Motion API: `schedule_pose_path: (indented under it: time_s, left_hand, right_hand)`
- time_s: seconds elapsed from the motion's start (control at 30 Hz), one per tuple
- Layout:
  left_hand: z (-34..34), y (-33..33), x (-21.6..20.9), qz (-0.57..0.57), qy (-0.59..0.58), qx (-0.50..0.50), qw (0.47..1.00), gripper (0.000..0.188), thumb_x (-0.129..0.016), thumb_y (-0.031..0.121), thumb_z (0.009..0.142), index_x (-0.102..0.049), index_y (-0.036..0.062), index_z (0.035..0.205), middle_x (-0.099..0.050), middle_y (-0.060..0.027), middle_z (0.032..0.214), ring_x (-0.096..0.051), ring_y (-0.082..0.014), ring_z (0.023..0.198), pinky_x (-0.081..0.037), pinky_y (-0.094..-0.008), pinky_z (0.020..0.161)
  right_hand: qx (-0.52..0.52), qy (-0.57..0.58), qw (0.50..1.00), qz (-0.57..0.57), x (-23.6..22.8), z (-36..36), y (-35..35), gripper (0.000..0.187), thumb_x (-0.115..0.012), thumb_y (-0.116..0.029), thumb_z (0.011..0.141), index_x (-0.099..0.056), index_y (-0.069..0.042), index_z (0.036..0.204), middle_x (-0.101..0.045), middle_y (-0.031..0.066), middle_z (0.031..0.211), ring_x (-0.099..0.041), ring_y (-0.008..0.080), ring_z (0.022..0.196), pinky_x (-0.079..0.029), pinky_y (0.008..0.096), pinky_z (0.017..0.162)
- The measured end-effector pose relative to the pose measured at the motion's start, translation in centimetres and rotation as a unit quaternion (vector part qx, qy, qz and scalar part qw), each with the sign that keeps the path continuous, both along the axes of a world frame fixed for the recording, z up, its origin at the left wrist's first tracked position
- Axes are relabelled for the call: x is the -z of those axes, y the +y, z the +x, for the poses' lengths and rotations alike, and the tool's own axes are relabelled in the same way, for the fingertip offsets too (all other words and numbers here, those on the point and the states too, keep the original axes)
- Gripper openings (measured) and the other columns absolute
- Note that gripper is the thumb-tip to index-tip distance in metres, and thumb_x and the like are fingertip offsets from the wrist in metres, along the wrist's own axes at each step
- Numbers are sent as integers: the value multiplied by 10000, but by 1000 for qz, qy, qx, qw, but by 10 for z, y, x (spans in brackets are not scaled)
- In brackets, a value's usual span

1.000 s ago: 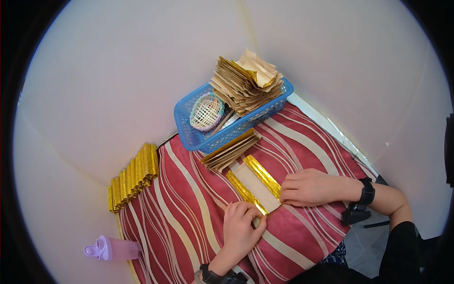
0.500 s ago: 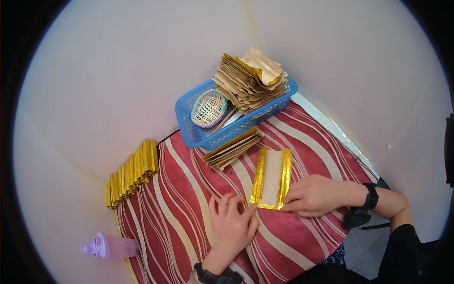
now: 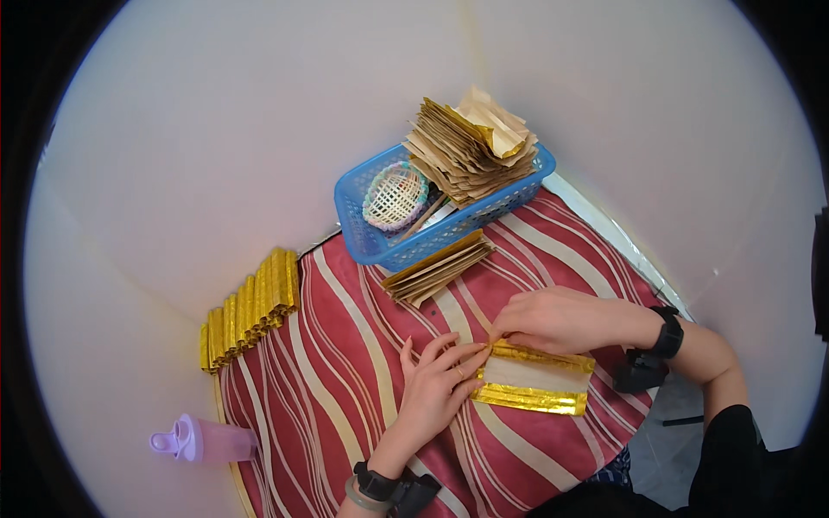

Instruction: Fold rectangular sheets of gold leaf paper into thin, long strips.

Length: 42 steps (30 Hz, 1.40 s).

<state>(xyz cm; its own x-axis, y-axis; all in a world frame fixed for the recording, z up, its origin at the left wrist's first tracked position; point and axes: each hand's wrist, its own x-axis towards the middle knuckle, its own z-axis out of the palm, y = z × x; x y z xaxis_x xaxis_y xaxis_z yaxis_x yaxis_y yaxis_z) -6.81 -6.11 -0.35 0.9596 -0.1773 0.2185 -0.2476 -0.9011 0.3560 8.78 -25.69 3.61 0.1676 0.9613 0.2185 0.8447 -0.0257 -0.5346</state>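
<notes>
A sheet of gold foil paper (image 3: 534,372) lies lengthwise across the cloth, its two long gold edges folded in over a pale middle. At its far left corner, my right hand (image 3: 561,318) pinches the folded edge, with the fingers closed. My left hand (image 3: 436,386) rests at the sheet's left end; its fingers are spread and the tips touch the paper. Some of the corner is hidden under the fingertips. A short stack of folded foil papers (image 3: 439,268) lies just beyond the hands.
Behind the stack stands a blue plastic basket (image 3: 354,246) holding more papers (image 3: 471,160) and a small woven basket (image 3: 395,196). Rolled gold papers (image 3: 250,309) line the left edge, near a purple bottle (image 3: 207,439). Striped red cloth (image 3: 345,345) covers the table.
The foil sheet has been turned from upright to lying sideways. My right hand has moved from its near right corner to the far left corner; my left hand stays at the sheet's left.
</notes>
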Motion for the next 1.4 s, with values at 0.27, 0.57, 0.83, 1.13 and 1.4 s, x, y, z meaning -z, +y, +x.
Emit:
schedule_pose_path:
  time_s: [0.27, 0.57, 0.83, 1.13, 1.4]
  left_hand:
    - [5, 6, 2, -17, -92, -75, 993, 260, -754, 180, 734, -709, 145, 987, -639, 4, 1020, -507, -235, 1102, -271, -455, 996]
    - [24, 16, 9, 9, -164, -61, 984, 153, -704, 34, 704, -686, 71, 851, -616, -32, 867, -576, -233, 829, -489, -345, 702]
    - [1, 6, 2, 82, -112, -24, 990, 265, -664, 38, 748, -642, 77, 1009, -601, -69, 963, -623, -242, 904, -518, -354, 737]
    - [-23, 4, -15, -70, 82, -8, 994, 293, -801, 261, 740, -621, 115, 919, -470, -81, 1182, -388, -339, 1307, -217, -513, 1070]
    - [-24, -5, -15, -71, 137, 3, 988, 256, -801, 272, 726, -632, 148, 874, -443, -99, 1205, -213, -397, 1414, -44, -671, 1068]
  right_hand:
    - [-45, -20, 999, -23, 26, 2, 9, 217, -664, -154, 845, -626, -62, 1037, -635, 59, 1037, -579, 257, 1032, -487, 362, 853]
    - [-38, -99, 991, 87, 52, 19, 23, 226, -659, -175, 842, -640, -51, 1030, -636, 70, 1044, -581, 259, 1016, -453, 377, 907]
    - [-61, -53, 996, 32, 40, 18, 5, 397, -665, -239, 862, -570, -31, 1187, -589, 126, 1241, -526, 297, 1188, -404, 407, 1025]
    - [-109, -14, 990, -88, 27, 14, -10, 630, -766, -420, 736, -496, -44, 1164, -302, 250, 1505, -233, 351, 1439, -181, 517, 1147]
    - [-166, -26, 979, -119, 35, 12, -7, 543, -738, -421, 759, -527, -108, 1150, -243, 275, 1513, -60, 444, 1456, -71, 585, 1140]
